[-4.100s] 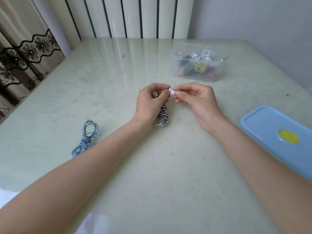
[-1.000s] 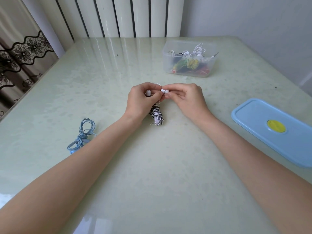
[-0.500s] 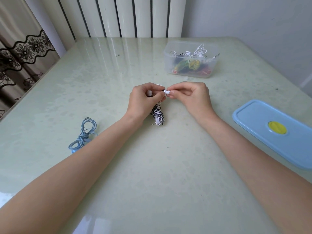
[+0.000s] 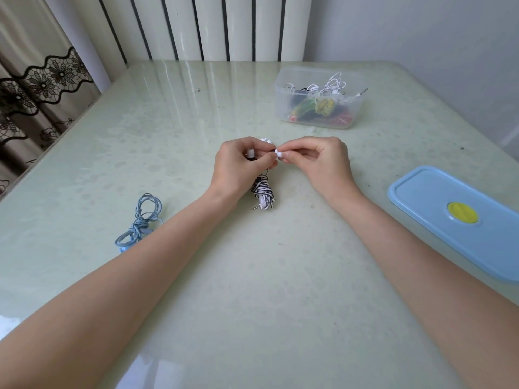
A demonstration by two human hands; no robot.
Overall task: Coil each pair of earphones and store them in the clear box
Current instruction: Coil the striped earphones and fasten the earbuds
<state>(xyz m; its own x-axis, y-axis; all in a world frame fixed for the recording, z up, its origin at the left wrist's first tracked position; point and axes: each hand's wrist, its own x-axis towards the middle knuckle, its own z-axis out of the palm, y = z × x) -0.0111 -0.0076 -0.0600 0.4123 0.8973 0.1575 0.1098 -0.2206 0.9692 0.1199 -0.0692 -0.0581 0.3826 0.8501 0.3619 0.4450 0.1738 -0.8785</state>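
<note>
The pale green table (image 4: 196, 318) carries everything here. On its right side lies the blue lid (image 4: 438, 209) with a yellow round mark, flat and well apart from the hands. At the far side, a little to the right of the middle, stands the clear box (image 4: 348, 119), open on top; several coiled earphones are already inside it, and a white cable with its plug sticks out over the right rim. On the left, near the left forearm, a blue-grey pair of earphones (image 4: 139, 223) lies in a loose tangle, not yet coiled properly, as I judge.

In the middle the two hands meet. The left hand (image 4: 238, 167) has its fingers curled around the top of the black-and-white striped earphones (image 4: 262, 190); the wound bundle hangs from this hand toward the person, with its long axis running near to far, and the metal plug rests on the table at the near end. The right hand (image 4: 320, 161) pinches a small white earbud (image 4: 278, 153) between thumb and forefinger, just beside the left fingertips. So both hands are closed on the same pair, one on the bundle and one on the bud.

The winding seems almost finished; only the bud end is left to tuck in. The box then lies beyond the grip, forward and to the right, so the right hand is the nearer one to carry the bundle there.
</note>
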